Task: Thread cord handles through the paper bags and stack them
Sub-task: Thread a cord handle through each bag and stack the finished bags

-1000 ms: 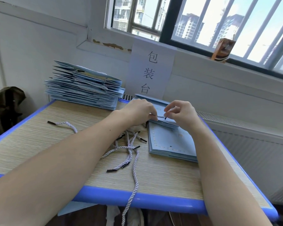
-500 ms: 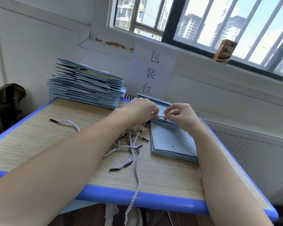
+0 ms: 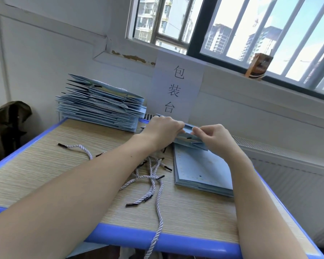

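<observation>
A light blue paper bag [image 3: 190, 140] is lifted at its top edge above a flat pile of unthreaded bags [image 3: 202, 169] at the table's right. My left hand [image 3: 162, 132] grips the bag's top edge from the left. My right hand [image 3: 212, 136] pinches the same edge from the right, fingers curled. A black cord tip [image 3: 189, 138] shows at the bag's hole between the hands. Several loose white twisted cords [image 3: 151, 176] with black tips lie tangled in the middle of the table. A tall stack of finished bags [image 3: 99, 105] with cord handles sits at the back left.
The wood-grain table [image 3: 45, 165] has a blue rim. One cord [image 3: 77, 147] lies apart at the left; another hangs over the front edge [image 3: 155, 238]. A paper sign [image 3: 176, 90] leans on the wall. A small carton [image 3: 258, 65] stands on the windowsill. Dark cloth [image 3: 6, 126] lies at far left.
Both hands have lifted the bag's top edge a little higher and spread slightly apart. The black cord tip now sits at the bag's hole rather than between my fingertips.
</observation>
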`<state>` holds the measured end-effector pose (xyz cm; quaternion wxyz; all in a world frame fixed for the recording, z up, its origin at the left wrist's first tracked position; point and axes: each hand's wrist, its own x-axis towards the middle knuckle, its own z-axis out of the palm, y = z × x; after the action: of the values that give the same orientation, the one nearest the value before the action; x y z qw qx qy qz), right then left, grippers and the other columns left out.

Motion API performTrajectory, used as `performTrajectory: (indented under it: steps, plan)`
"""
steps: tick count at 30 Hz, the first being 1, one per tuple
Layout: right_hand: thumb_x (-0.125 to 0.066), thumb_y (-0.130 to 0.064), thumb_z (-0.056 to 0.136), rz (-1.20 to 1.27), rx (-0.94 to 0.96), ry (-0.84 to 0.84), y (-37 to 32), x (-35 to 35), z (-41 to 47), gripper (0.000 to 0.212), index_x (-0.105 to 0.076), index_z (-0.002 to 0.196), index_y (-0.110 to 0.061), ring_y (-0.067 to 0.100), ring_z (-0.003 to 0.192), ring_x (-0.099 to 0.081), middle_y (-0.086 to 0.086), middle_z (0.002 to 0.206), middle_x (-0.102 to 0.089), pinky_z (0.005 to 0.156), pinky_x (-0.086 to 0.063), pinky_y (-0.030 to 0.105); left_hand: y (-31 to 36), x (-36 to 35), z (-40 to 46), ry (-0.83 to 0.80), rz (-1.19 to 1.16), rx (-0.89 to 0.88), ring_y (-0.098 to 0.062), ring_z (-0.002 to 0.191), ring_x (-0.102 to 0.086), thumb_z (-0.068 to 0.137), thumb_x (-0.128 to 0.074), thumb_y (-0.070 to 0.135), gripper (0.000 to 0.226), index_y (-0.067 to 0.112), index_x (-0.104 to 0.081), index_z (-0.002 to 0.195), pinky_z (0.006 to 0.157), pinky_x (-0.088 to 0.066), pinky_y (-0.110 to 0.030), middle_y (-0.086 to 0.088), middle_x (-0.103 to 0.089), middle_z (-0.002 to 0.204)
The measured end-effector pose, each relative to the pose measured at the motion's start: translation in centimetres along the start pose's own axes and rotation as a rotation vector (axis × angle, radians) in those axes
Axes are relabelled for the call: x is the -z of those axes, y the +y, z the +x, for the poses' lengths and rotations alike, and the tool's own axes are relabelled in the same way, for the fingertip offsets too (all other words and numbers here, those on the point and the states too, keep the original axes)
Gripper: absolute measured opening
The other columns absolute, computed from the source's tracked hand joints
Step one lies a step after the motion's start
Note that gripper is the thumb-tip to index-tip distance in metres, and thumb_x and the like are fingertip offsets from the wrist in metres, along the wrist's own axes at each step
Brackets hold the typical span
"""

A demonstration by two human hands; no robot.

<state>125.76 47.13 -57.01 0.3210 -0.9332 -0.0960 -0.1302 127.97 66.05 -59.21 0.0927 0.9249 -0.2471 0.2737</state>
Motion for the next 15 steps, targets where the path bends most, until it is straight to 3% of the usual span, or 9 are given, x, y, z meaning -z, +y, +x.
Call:
performTrajectory:
  steps: [3, 5, 8, 10, 13, 15]
  plan:
    - [-0.066, -0.032, 0.094, 0.001, 0.019, -0.049, -0.3, 0.4, -0.3, 0.013, -0.078, 0.089, -0.033, 0.012, 0.072, -0.06, -0.014, 0.071, -0.072, 0.069, -0.048, 0.028, -0.2, -0.2, 0.0, 0.037, 0.018, 0.03, -0.025, 0.068, -0.045, 0.107, -0.035, 0.039, 0.025, 0.023, -0.043, 0.09, 0.067, -0.037, -0.034, -0.005, -0.063, 0.084]
    - [-0.067, -0.023, 0.093, -0.013, 0.03, -0.044, -0.1, 0.3, -0.2, 0.014, -0.078, 0.095, -0.031, 0.018, 0.083, -0.065, -0.017, 0.077, -0.075, 0.075, -0.052, 0.03, -0.2, -0.3, 0.0, 0.034, 0.019, 0.026, -0.024, 0.068, -0.045, 0.107, -0.035, 0.039, 0.025, 0.022, -0.043, 0.09, 0.066, -0.037, -0.033, -0.005, -0.066, 0.087]
    - [-0.062, -0.017, 0.096, -0.015, 0.034, -0.026, 0.3, 0.0, 0.2, 0.016, -0.076, 0.097, -0.027, 0.021, 0.077, -0.063, -0.02, 0.074, -0.074, 0.069, -0.051, 0.03, 0.0, -0.4, 0.2, 0.032, 0.046, 0.018, -0.024, 0.067, -0.048, 0.107, -0.035, 0.039, 0.025, 0.022, -0.042, 0.09, 0.065, -0.039, -0.033, -0.005, -0.066, 0.088]
    - [-0.064, -0.017, 0.096, -0.002, 0.032, -0.002, 0.4, -0.2, 0.5, 0.014, -0.074, 0.095, -0.027, 0.011, 0.071, -0.064, -0.018, 0.074, -0.074, 0.063, -0.05, 0.025, 0.1, -0.4, 0.2, 0.05, 0.008, 0.019, -0.025, 0.075, -0.053, 0.106, -0.04, 0.036, 0.024, 0.02, -0.049, 0.091, 0.07, -0.043, -0.035, -0.004, -0.066, 0.092]
    - [-0.065, -0.014, 0.094, 0.042, 0.031, 0.042, 0.5, -0.6, 0.7, 0.016, -0.072, 0.09, -0.027, -0.001, 0.051, -0.052, -0.009, 0.074, -0.075, 0.052, -0.041, 0.018, 0.2, -0.6, 0.4, 0.23, -0.071, -0.109, -0.028, 0.091, -0.056, 0.096, -0.06, 0.022, 0.013, 0.01, -0.065, 0.095, 0.081, -0.044, -0.039, -0.007, -0.063, 0.094]
    - [-0.066, -0.013, 0.092, 0.083, 0.013, 0.075, 0.5, -0.6, 0.7, 0.015, -0.073, 0.09, -0.026, 0.001, 0.054, -0.052, -0.003, 0.072, -0.075, 0.057, -0.043, 0.022, 0.5, -0.3, 0.3, 0.313, -0.118, -0.147, -0.026, 0.085, -0.054, 0.091, -0.065, 0.014, 0.007, 0.007, -0.065, 0.089, 0.074, -0.044, -0.037, -0.006, -0.059, 0.086]
